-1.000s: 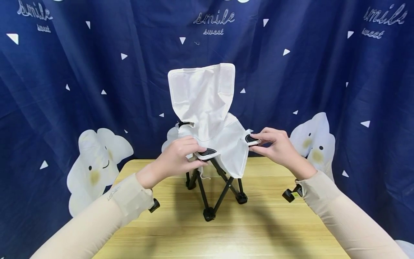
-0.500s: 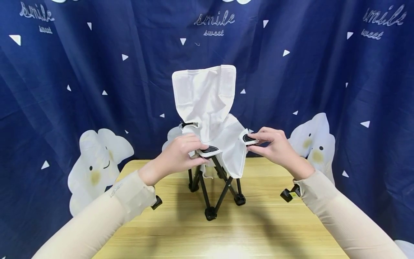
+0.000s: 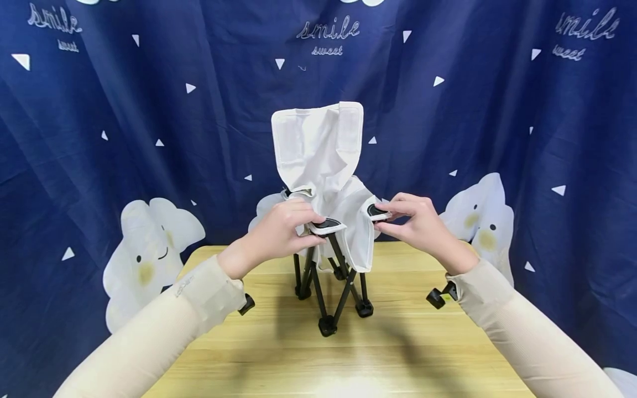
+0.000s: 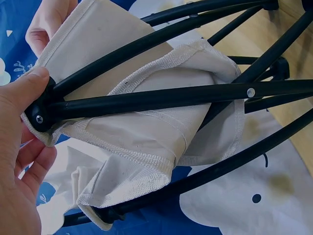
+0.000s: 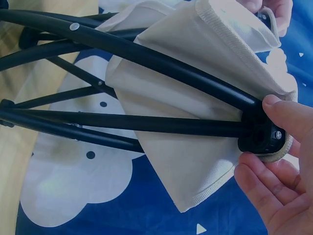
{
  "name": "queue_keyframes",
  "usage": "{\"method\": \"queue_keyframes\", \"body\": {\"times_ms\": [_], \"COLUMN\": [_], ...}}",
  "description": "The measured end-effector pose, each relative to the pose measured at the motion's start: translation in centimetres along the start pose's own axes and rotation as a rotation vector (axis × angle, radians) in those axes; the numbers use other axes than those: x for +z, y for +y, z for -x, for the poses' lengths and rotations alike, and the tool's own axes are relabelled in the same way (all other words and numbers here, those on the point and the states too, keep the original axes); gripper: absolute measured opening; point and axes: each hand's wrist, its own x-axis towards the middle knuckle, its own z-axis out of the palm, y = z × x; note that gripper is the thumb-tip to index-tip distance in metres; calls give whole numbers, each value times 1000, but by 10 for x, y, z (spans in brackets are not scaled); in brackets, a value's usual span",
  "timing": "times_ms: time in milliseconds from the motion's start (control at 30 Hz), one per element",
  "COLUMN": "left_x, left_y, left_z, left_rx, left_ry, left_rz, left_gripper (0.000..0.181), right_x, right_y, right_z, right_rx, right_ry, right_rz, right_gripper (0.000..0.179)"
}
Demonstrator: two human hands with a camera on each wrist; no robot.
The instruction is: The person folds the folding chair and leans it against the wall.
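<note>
A small folding camp chair with a white fabric seat and back [image 3: 320, 138] stands on black crossed legs [image 3: 343, 298], its cloth partly slack and creased. My left hand [image 3: 286, 229] pinches the near left seat corner, a black patch edged in white [image 3: 328, 224]. At the right seat corner [image 3: 376, 212], my right hand [image 3: 413, 221] grips with thumb and fingers. The left wrist view shows the thumb against a black corner joint [image 4: 41, 115] where two tubes meet. A matching joint [image 5: 261, 134] sits between thumb and fingers in the right wrist view.
The chair stands on a light wooden table [image 3: 358, 359]. Behind it hangs a dark blue curtain [image 3: 229, 110] printed with white clouds and triangles. A black wrist camera [image 3: 437, 298] juts from the right cuff.
Both hands have drawn closer together, bringing the seat corners inward. The chair looks narrower, with its left legs shifted right and its right legs shifted slightly left.
</note>
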Motion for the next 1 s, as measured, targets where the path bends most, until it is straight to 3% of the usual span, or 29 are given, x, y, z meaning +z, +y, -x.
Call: {"method": "queue_keyframes", "body": {"times_ms": [467,667,1000], "left_x": [2,2,2], "left_y": [6,7,8], "left_z": [1,1,-1], "left_rx": [-80,-131,-124], "left_ry": [16,19,35], "left_rz": [-85,-82,-118], "left_gripper": [38,38,36], "right_x": [0,1,5], "right_y": [-5,-8,-11], "right_z": [1,0,-1], "right_rx": [5,1,-41], "right_ry": [-4,-16,-4], "right_rz": [25,37,47], "right_gripper": [44,44,42]}}
